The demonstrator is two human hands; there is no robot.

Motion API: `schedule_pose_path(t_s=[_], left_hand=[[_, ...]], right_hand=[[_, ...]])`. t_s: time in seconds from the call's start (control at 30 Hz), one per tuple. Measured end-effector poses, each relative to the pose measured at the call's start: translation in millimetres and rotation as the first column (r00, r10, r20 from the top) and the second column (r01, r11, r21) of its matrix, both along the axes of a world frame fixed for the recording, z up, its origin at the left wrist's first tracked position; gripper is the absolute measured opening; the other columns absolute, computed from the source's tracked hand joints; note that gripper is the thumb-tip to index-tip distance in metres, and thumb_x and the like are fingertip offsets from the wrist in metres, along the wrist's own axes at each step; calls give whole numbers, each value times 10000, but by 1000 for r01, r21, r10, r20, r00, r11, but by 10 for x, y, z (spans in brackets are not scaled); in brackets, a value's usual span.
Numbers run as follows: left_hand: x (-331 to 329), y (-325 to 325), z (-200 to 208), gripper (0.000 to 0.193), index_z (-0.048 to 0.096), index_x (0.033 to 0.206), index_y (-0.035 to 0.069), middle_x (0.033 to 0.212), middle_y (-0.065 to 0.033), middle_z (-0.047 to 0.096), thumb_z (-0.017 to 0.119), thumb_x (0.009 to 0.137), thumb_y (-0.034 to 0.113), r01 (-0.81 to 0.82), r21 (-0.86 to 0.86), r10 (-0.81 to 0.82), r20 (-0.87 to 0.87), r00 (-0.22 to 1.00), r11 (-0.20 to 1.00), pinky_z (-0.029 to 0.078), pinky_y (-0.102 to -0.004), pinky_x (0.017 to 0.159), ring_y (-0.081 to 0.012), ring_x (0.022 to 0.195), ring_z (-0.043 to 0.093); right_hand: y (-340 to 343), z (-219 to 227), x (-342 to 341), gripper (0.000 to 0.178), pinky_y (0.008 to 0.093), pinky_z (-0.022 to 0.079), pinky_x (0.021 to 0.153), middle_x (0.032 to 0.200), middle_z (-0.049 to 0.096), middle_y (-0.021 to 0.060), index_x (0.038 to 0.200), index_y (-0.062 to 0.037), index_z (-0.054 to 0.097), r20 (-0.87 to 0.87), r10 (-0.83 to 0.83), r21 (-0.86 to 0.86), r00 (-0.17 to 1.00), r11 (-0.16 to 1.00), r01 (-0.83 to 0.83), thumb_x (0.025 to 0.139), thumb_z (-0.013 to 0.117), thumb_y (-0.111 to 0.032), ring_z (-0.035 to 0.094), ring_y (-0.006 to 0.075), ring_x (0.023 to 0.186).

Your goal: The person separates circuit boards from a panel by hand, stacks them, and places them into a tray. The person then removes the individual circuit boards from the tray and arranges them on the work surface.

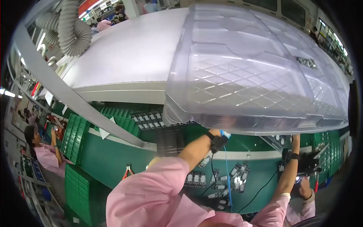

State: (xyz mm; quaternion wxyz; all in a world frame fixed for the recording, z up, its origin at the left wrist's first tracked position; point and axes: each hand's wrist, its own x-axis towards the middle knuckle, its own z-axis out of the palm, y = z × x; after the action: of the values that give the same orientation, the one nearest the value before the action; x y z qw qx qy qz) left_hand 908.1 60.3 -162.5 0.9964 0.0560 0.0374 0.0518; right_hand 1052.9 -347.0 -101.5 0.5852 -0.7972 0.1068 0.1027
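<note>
Filling most of the upper view, a large clear plastic tray with a diamond-ribbed floor is held up overhead, its near rim running just above both raised arms. Behind it lies a broad white machine cover, with a ribbed grey duct hose coiled at its far left end.

Below, the green counter carries stacks of green slotted trays and scattered small circuit boards — none of them touched now. A pair of orange-handled pliers rests near the counter's front edge.

The left hand reaches the tray's underside at its near rim, a dark wrist strap with a blue cord hanging from it; its grip is hidden by the rim, so I cannot tell how far closed it is. The right hand goes up to the same rim further right, fingers likewise hidden.

As a judgement, the tray is lifted clear of the counter and not yet set anywhere — the placing remains. Room is tight above the white cover; a co-worker in pink sits well apart at left.
</note>
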Motion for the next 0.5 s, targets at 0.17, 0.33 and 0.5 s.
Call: schedule_pose_path(t_s=[0.17,0.33,0.5], left_hand=[[-258,-223,11,334,429,1098,-11,1060,-151,491,501,795,109,47,-117,-43,39,998,992,418,-352,796,-269,991,467],[-457,-556,324,307,459,1057,-40,948,-171,545,509,786,95,89,-120,-102,-106,989,989,447,-302,615,-259,847,540],[-380,-643,-113,346,456,1081,-41,987,-178,536,532,776,102,-102,985,166,79,983,137,438,-310,633,-272,861,534]], right_hand=[[-148,23,21,205,262,218,396,540,311,-39,678,-120,444,327,86,-58,941,996,-71,786,448,-295,289,80,439],[-449,-173,-122,256,264,341,510,715,468,26,835,-55,501,297,86,-30,951,996,-81,796,444,-302,431,128,622],[34,373,-210,335,392,438,737,937,585,153,923,-55,590,299,-284,-702,911,581,411,742,541,-333,558,341,851]])
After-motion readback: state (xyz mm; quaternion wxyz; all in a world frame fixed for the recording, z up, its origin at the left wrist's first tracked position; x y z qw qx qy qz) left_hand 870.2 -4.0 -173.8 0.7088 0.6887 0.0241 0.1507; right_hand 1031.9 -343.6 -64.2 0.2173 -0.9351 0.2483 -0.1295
